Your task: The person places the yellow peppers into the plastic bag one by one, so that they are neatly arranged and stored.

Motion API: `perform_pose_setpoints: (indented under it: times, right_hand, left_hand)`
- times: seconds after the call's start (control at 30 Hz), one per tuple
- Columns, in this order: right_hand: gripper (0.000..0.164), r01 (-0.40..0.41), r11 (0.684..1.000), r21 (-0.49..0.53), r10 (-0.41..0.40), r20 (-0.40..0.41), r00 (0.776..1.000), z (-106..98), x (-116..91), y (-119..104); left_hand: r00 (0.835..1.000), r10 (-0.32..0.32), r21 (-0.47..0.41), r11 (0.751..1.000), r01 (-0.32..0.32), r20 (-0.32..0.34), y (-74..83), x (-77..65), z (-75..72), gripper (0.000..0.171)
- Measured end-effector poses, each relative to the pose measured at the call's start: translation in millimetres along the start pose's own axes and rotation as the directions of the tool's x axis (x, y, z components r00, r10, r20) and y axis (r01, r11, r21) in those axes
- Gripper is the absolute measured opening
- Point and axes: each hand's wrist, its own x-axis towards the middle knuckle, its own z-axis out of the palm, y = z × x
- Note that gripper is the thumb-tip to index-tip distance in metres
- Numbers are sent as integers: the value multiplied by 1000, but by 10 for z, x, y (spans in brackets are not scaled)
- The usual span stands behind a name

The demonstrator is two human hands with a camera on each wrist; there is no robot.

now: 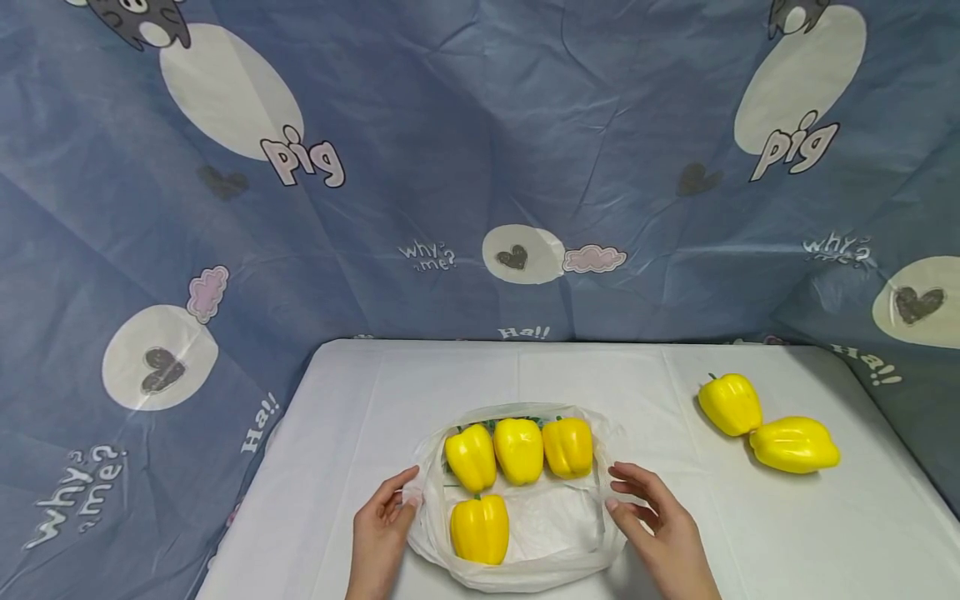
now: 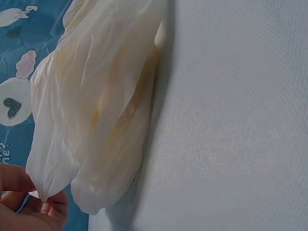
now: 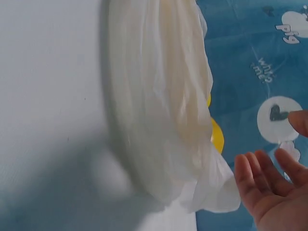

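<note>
This looks like a makeshift, curtained-off work nook; whether it stands in a home, an office or a lab cannot be told, since fabric hides the walls. A creased blue-grey cartoon curtain (image 1: 465,108) runs behind the bench (image 1: 607,375) and around its left and right sides, dropping below the far edge. Its playful print, with "pig" lettering (image 1: 303,158), a pink cloud (image 1: 595,259), a dark heart (image 1: 513,257), "why me?" and "Ha!!", suggests household fabric. The bench top is plain white, with faint fold lines like a spread cloth, and the left wrist view shows a fine texture.
</note>
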Motion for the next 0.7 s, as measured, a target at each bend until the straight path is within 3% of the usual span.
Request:
perform_pose_setpoints:
  times: [0.2, 0.7]
  right_hand:
    - [41, -10, 1000, 7, 11, -77, 997, -73, 5, 23]
    - [43, -54, 991, -120, 25, -229, 973, -258, 22, 159]
  left_hand:
    - [1000, -12, 3, 1000, 12, 7, 8, 4, 4, 38]
    - [1000, -25, 8, 1000, 25, 2, 6, 9, 14, 39]
